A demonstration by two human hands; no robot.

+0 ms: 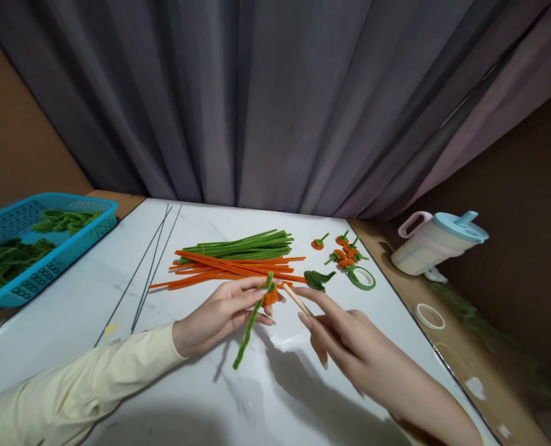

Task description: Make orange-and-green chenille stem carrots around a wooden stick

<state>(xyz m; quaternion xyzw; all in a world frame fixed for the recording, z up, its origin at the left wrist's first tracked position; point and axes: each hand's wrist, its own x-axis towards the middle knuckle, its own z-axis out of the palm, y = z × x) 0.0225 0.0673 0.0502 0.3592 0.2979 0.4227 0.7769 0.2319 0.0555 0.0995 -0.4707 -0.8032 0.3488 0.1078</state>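
Your left hand (219,316) has its grip pinched on a green pipe cleaner (251,322) near its top end. The fuzzy green stem runs down and left from your fingertips, slightly bent, with the lower end hanging just above the counter (70,310). At the top it wraps into a small orange fuzzy ball (270,296), tucked against your fingers; a short green tip sticks up above it. Ball is partly hidden by your fingers, so can't tell how tightly it's wound.

Your right hand (344,341) has its grip closed on a thin wooden stick (296,300), held between thumb and fingers. The stick points up-left, with its tip just beside the orange ball; can't tell if it touches.

Behind your hands on the white counter: a bundle of orange pipe cleaners (233,269) lying flat, with a bundle of green pipe cleaners (247,244) just behind, overlapping at the edge. Left of these, a few thin dark wires (152,266) lie straight across the counter. Right of the bundles: a folded green leaf piece (317,279), a roll of green tape (361,279), and a cluster of finished small orange balls with green stems (343,251).

Far left, a blue basket (47,260) holds more green pieces. Off the right edge, a pitcher with a blue lid (437,241) sits on a brown surface, with a white ring (429,316) near it. Grey curtain (275,99) behind everything.
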